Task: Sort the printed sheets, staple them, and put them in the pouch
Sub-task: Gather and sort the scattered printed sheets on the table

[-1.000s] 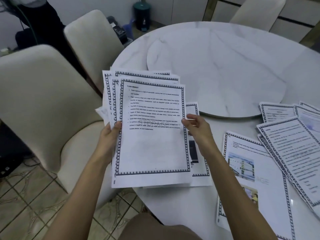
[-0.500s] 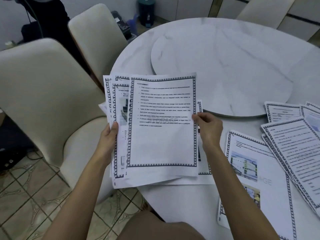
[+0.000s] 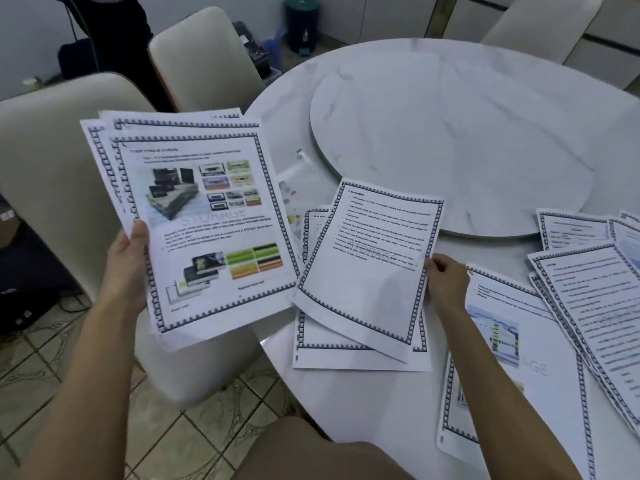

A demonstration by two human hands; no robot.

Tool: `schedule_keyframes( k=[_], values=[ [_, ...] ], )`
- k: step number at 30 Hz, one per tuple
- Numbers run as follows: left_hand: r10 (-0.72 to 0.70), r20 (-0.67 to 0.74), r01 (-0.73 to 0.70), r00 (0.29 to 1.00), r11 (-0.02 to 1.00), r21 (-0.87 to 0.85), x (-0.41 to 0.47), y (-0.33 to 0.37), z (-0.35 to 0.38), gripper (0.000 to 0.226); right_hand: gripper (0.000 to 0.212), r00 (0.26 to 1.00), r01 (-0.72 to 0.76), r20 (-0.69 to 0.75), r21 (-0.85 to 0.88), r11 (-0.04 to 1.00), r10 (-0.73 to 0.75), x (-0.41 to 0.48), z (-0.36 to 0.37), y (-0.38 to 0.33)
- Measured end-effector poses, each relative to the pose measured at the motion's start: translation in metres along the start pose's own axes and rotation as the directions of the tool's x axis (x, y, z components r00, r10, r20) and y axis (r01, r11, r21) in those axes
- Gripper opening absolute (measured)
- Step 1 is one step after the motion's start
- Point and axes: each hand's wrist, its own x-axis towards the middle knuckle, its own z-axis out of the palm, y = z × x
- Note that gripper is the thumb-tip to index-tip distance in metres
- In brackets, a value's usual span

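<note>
ideally the right hand (image 3: 446,282), pinching the text sheet (image 3: 370,268) by its edge, lays it square on the pile (image 3: 329,355) while the left hand (image 3: 126,265) grips the stack (image 3: 204,220).

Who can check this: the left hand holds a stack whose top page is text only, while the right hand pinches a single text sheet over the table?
Wrong in one respect. The head view shows the top page of the stack carries colour pictures with text. The left hand holds the stack; the right hand pinches a single text sheet over the table.
</note>
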Motion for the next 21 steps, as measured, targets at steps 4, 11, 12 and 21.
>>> schedule_keyframes(
  k=[4,11,12,21],
  values=[
    [0.029,-0.004,-0.029,1.0,0.999,-0.03,0.005,0.016,-0.002,0.024,0.021,0.999,0.036,-0.003,-0.028,0.999,-0.036,0.005,-0.001,0.002],
    [0.014,0.061,-0.007,0.998,0.994,-0.112,-0.004,0.022,0.021,0.019,0.022,0.991,0.105,0.081,-0.009,0.994,-0.103,-0.001,0.001,-0.001],
    [0.003,0.081,0.005,0.997,0.994,-0.11,-0.006,0.02,0.025,0.02,0.022,0.99,0.116,0.083,-0.022,0.993,-0.113,-0.001,0.003,-0.001],
    [-0.146,0.313,0.177,0.939,0.982,-0.072,-0.038,-0.025,0.071,0.023,0.03,0.976,0.156,0.127,0.155,0.976,-0.176,-0.028,0.008,-0.028]
  ],
)
